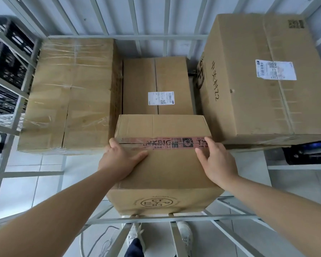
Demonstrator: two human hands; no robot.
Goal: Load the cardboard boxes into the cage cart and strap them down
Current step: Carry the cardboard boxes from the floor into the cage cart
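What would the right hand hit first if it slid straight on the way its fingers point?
The right hand would cross the taped box freely; beyond its far edge sits the labelled box, seemingly lower, so depth is unclear.
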